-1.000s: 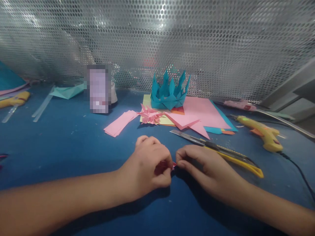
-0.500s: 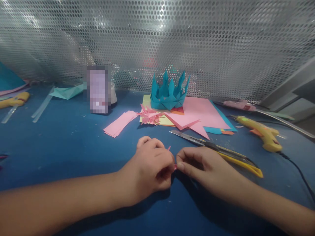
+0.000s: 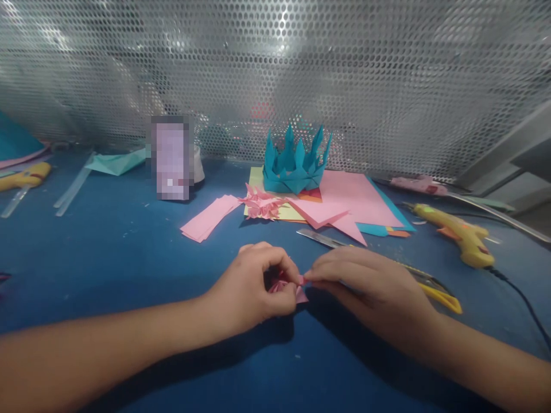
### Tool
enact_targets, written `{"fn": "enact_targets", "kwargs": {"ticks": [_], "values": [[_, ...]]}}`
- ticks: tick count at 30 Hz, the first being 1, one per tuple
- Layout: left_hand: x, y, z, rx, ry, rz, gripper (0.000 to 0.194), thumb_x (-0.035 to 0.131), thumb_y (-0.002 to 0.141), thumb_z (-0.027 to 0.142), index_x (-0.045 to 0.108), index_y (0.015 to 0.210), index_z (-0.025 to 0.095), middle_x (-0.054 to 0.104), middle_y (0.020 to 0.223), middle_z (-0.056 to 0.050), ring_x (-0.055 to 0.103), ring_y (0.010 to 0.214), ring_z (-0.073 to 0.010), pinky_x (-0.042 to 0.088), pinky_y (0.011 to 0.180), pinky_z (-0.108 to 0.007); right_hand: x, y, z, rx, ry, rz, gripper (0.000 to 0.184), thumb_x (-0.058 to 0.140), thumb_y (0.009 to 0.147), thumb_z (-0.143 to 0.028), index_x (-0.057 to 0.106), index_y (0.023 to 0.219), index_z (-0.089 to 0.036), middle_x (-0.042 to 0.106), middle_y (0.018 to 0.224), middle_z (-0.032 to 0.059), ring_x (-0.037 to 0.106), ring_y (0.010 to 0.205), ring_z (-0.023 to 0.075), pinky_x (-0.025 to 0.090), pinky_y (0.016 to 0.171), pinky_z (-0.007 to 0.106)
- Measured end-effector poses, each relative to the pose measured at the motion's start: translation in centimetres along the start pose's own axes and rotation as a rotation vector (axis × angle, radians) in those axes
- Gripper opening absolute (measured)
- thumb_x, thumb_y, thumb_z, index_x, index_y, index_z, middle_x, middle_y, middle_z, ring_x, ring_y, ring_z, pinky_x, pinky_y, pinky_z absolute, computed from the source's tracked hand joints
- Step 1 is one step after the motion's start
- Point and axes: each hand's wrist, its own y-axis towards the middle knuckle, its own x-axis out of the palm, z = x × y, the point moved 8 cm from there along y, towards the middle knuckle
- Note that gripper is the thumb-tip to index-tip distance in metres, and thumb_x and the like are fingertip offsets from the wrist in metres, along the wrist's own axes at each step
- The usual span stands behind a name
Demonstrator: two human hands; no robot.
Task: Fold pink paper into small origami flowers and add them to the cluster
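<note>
Our left hand (image 3: 252,281) pinches the folded pink paper (image 3: 302,296), at six o'clock from the blue crown (image 3: 296,182); our right hand (image 3: 379,281) grips its tip, fingers closed. We seem to be shaping a fold; the next move calls for steady holding.

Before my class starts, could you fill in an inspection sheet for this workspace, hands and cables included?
Surface: blue table, small scraps scattered on it.
Work piece: folded pink paper, partly hidden by fingers.
Clutter: knife with its blade out, partly behind the right hand; glue gun farther right; blue paper crown standing on coloured sheets; pink strips.
Hands: left hand pinches the pink paper; right fingertips meet its edge, grip unclear.
Cables: black cord runs from the glue gun toward the right.
Surroundings: perforated metal screen behind the table.
</note>
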Motion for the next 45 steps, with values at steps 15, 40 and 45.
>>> {"fn": "enact_targets", "kwargs": {"ticks": [15, 40, 45], "values": [[0.1, -0.2, 1.5, 0.169, 0.118, -0.008, 0.015, 0.053, 0.063, 0.007, 0.061, 0.067, 0.019, 0.066, 0.072, 0.001, 0.056, 0.072, -0.0151, 0.041, 0.077, -0.035, 0.7, -0.1, -1.3, -0.147, -0.175, -0.092, 0.024, 0.039, 0.094, -0.016, 0.062, 0.088, -0.016, 0.069, 0.079, 0.0056, 0.061, 0.072, 0.0157, 0.051, 0.067, 0.029], [0.3, -0.7, 2.5, 0.283, 0.109, 0.008, 0.017, 0.056, 0.068, 0.005, 0.064, 0.073, 0.019, 0.07, 0.074, 0.001, 0.057, 0.075, -0.0144, 0.042, 0.08, -0.034, 1.1, -0.5, -0.9, 0.042, -0.022, -0.041, 0.016, 0.041, 0.082, -0.005, 0.052, 0.081, -0.018, 0.059, 0.074, 0.0053, 0.052, 0.068, 0.0166, 0.044, 0.062, 0.029], [0.0, -0.9, 2.5, 0.285, 0.056, 0.031, 0.016, 0.055, 0.069, 0.007, 0.064, 0.075, 0.019, 0.069, 0.075, 0.0, 0.057, 0.074, -0.0151, 0.044, 0.078, -0.035, 1.0, -0.7, -0.4, 0.129, 0.043, -0.031, 0.015, 0.044, 0.083, -0.009, 0.053, 0.079, -0.019, 0.06, 0.072, 0.0046, 0.055, 0.067, 0.0168, 0.045, 0.061, 0.029]]}}
